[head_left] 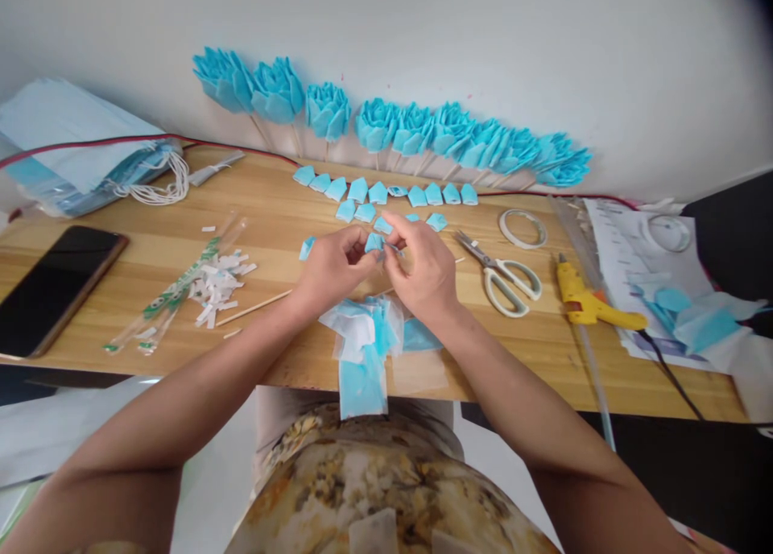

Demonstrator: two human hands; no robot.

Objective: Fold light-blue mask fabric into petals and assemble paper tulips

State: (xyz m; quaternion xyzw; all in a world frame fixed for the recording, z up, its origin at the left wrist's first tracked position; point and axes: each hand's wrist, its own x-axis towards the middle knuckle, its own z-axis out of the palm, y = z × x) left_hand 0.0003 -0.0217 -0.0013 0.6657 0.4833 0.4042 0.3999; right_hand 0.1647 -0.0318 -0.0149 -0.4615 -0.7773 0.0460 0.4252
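My left hand (331, 268) and my right hand (423, 270) meet over the middle of the wooden table (271, 216). Both pinch one small folded blue petal piece (374, 242) between their fingertips. Under my wrists lies a pile of blue and white cut strips (365, 336), hanging over the table's front edge. Beyond my hands several folded blue petals (386, 193) lie in rows. Behind them a line of finished blue flowers on sticks (386, 123) leans against the wall.
Scissors (504, 272), a yellow glue gun (589, 303) and a tape ring (522, 228) lie to the right. A wooden stick (254, 308), white paper scraps (221, 288), plastic sleeves (175, 292) and a phone (54, 288) lie left. A stack of face masks (78, 159) sits at the far left.
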